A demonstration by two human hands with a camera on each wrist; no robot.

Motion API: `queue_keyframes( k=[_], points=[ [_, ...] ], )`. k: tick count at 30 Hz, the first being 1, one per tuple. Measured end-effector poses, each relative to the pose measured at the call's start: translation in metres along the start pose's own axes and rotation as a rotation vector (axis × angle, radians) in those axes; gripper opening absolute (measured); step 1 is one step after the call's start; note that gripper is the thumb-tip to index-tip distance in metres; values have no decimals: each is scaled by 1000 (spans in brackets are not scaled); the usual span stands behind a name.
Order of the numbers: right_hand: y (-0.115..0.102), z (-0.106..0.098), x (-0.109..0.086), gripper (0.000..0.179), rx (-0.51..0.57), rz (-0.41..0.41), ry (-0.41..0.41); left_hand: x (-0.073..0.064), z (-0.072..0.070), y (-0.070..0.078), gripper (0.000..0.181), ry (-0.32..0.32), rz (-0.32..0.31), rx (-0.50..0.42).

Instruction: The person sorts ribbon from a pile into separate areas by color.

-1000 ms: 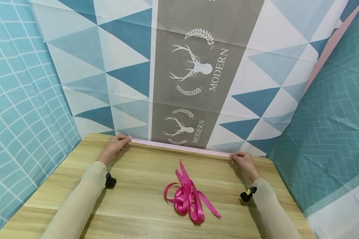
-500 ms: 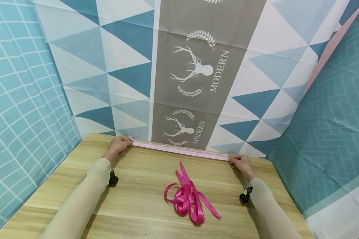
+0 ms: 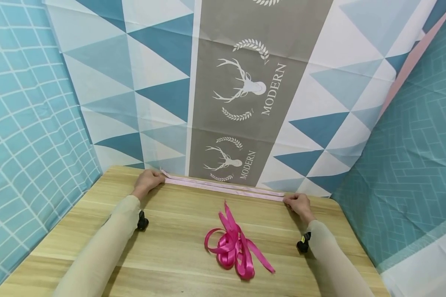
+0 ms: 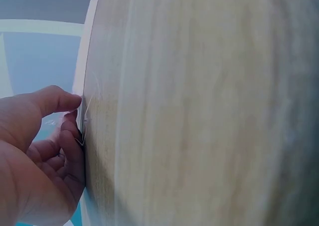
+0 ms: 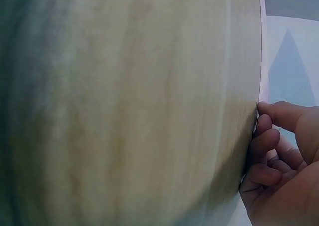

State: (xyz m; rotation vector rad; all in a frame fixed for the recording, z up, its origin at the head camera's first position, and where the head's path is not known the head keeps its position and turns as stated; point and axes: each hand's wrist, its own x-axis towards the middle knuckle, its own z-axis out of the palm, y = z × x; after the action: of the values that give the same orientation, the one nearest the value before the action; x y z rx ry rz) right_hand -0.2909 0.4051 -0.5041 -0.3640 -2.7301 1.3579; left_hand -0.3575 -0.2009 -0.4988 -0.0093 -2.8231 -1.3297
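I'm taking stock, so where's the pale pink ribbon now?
In the head view, the pale pink ribbon runs along the far edge of the table, held between the left hand and the right hand.

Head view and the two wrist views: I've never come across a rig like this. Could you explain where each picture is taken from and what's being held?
There is no machine here: a person works with a bare left hand and right hand. The wide picture comes from a camera on the head, looking forward and down. The two close ones come from the wrists, probably from the small black devices seen there. On the wooden table lies a loosely bunched bright pink ribbon. Near the table's far edge, both hands pinch a pale pink strip, which shows as two parallel lengths stretched between them. The wrist views show each grip close up.
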Motion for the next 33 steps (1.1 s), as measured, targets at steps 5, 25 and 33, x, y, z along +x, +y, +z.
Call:
queue_keyframes(
  k=[5, 25, 33],
  points=[
    [2, 0, -2, 21, -9, 3, -3, -2, 1, 0, 37, 5, -3, 53],
    [-58, -38, -61, 33, -71, -279, 25, -40, -22, 45, 49, -68, 58, -98],
    [-89, -42, -104, 31, -87, -418, -77, -76, -3, 98, 36, -171, 205, -144]
  ],
)
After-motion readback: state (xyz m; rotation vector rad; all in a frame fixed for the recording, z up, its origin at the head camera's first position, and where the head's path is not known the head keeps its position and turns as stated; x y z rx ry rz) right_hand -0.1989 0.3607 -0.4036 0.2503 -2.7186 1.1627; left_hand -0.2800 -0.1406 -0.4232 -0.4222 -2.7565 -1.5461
